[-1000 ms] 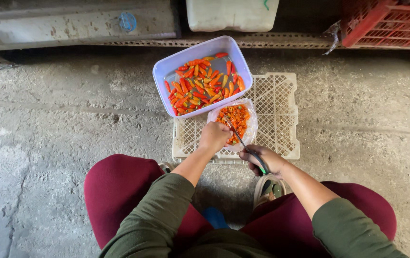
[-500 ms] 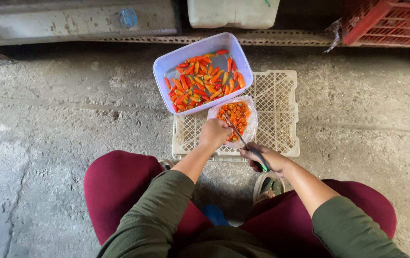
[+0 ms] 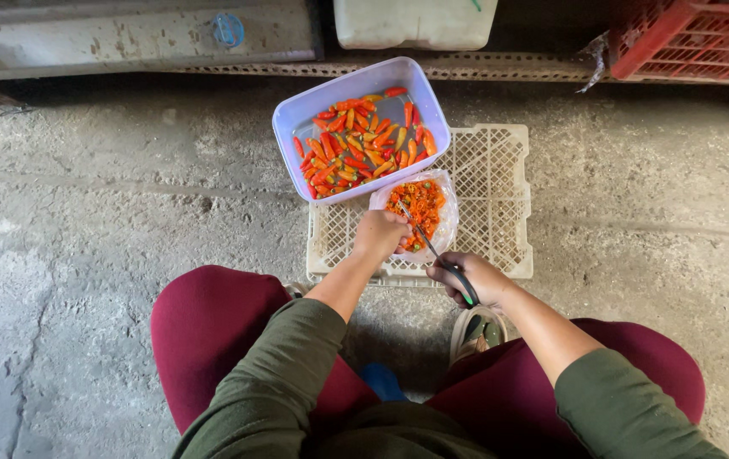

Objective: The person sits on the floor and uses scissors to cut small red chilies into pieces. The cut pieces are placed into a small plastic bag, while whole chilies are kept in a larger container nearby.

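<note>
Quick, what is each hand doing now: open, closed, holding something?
Left hand: closed over the clear bag of cut chilies; what it holds cannot be told.
Right hand: closed on scissors.

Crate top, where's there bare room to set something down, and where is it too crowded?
The crate is bare on its right half, between the bag of cut chillies and the right rim. The left side is crowded: the tub of whole chillies overhangs the far left corner, and the left hand and the right hand with scissors work at the near edge.
</note>
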